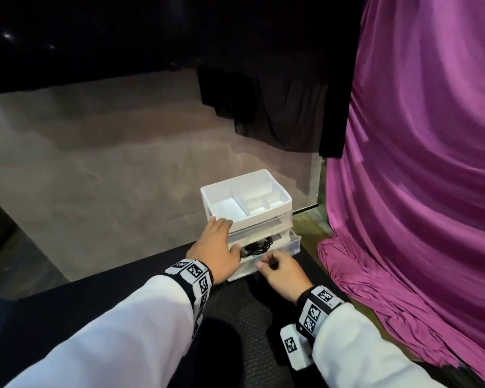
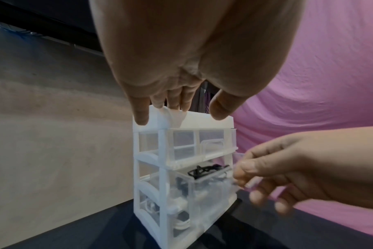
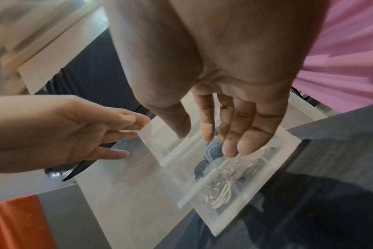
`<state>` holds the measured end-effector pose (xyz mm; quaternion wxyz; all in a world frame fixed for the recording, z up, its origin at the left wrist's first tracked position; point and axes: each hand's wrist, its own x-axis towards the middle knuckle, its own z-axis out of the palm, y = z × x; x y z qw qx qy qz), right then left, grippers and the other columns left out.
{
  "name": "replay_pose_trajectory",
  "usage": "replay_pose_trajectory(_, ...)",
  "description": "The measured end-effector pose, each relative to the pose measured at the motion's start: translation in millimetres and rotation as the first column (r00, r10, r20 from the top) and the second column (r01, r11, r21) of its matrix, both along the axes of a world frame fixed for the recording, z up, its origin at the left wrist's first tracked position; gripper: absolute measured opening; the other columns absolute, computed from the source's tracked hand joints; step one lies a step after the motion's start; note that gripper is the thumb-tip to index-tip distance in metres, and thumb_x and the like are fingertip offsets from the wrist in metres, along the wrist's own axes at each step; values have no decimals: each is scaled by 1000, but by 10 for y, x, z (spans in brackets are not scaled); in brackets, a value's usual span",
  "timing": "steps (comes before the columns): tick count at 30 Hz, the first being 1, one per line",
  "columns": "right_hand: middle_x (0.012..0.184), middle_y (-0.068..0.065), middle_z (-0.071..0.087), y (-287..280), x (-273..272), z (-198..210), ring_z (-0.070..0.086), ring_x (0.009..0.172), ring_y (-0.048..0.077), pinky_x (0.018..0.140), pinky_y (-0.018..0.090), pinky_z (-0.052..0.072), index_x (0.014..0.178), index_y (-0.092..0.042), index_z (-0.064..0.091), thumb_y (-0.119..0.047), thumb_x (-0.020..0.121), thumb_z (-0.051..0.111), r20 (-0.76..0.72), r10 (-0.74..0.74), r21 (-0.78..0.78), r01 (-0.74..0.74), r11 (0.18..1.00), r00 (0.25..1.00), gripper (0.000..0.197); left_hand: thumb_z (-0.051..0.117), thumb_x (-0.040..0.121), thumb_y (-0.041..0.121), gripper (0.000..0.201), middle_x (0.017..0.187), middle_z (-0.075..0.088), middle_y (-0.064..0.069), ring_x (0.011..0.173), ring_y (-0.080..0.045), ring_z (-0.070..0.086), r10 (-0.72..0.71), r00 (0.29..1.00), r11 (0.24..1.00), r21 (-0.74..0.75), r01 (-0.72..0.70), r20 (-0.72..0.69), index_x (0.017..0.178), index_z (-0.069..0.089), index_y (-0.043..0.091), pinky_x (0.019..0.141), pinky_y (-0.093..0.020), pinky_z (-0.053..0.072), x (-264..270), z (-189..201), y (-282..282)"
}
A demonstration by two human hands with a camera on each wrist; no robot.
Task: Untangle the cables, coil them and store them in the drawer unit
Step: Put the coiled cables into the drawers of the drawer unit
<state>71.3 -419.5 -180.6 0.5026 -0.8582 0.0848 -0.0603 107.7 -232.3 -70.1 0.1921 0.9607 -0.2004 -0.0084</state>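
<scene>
Currently my left hand [image 1: 214, 249] rests with straight fingers against the top corner of the white plastic drawer unit [image 1: 275, 204] on the dark bench [image 1: 67, 309], while my right hand [image 1: 283, 271] hovers loosely curled at the clear middle drawer [image 1: 291, 243], its grip on nothing I can make out. That drawer stands partly pulled out and holds a coiled black cable [image 1: 256, 247]; the clear bottom drawer [image 2: 202, 219] holds a coiled white cable [image 3: 218, 193]. No readable labels; the open top tray [image 1: 224, 210] has moulded compartments.
</scene>
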Motion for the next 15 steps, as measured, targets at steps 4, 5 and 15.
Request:
replay_pose_trajectory(4, 124, -9, 60, 70, 180, 40, 58, 119, 11, 98, 20, 39, 137, -18, 61, -33, 95, 71, -45, 89, 67, -86, 994, 995, 46, 50, 89, 14, 75, 169, 20, 9, 158, -8, 0, -14, 1000, 1000, -27, 14, -19, 159, 26, 20, 126, -41, 23, -36, 51, 15)
replay_pose_trajectory(5, 122, -9, 62, 90, 199, 26, 60, 118, 12, 98, 21, 41, 135, -19, 62, -32, 95, 72, -34, 73, 78, -71, 994, 997, 43, 51, 88, 13, 76, 169, 20, 9, 158, -8, 1, -18, 1000, 999, -34, 18, -25, 159, 26, 20, 127, -39, 22, -30, 55, 20)
replay_pose_trajectory(15, 103, 5, 67, 321, 193, 124, 67, 90, 17, 70, 32, 54, 124, -29, 65, -17, 99, 69, -52, 37, 654, 6, 756, 998, 28, 55, 90, 9, 78, 170, 18, 6, 158, -9, 0, -48, 998, 998, -30, 47, -44, 161, 25, 18, 123, -26, 11, 0, 82, 65)
